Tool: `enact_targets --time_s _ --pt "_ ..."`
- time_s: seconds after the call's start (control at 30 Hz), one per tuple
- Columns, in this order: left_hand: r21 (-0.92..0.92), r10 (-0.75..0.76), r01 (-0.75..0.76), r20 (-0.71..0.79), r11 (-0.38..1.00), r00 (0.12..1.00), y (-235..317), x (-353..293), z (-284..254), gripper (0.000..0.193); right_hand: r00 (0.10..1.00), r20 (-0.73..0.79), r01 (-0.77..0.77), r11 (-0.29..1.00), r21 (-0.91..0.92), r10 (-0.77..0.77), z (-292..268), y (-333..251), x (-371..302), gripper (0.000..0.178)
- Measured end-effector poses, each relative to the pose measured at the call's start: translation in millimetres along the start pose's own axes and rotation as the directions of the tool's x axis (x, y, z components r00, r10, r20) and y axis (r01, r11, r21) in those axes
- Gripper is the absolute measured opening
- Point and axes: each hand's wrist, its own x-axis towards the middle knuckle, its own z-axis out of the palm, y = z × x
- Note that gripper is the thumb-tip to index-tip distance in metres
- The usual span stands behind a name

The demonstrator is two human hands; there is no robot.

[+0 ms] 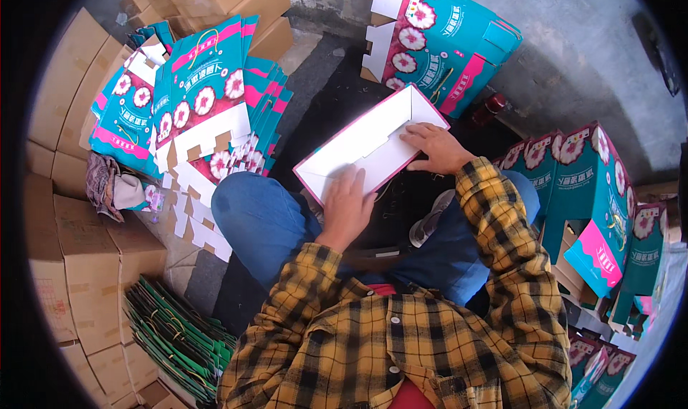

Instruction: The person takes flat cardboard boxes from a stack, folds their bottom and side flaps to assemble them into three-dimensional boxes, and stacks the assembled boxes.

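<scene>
Between my knees is a carton (358, 131) with a white inside and a thin magenta rim, its open side facing up. My left hand (347, 207) reaches over its near rim, fingers stretched out onto the white inside at the left end. Toward the right end, my right hand (438, 148) lies with fingers spread over a white inner flap. Neither hand is closed round anything. How the flaps lock beneath my fingers is hidden, as is most of the carton's outside.
Flat teal and pink cartons (201, 87) are stacked at the left. A teal carton (451, 47) stands beyond, beside a dark red cylinder (489, 108). More cartons (591, 187) stand at right. Green folded bags (175, 330) and brown boxes (89, 248) line the lower left.
</scene>
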Motion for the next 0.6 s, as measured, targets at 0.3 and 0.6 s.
enact_targets --time_s 0.3,0.6 --pt "-0.893 -0.787 0.310 -0.074 0.325 0.612 -100 15 -13 0.050 0.700 -0.169 -0.341 0.533 0.775 0.694 12 61 -1 0.052" --pt "-0.760 -0.432 0.417 0.634 -0.498 0.641 -160 -14 40 0.050 0.486 0.641 -0.809 0.029 0.587 0.594 40 84 4 0.075"
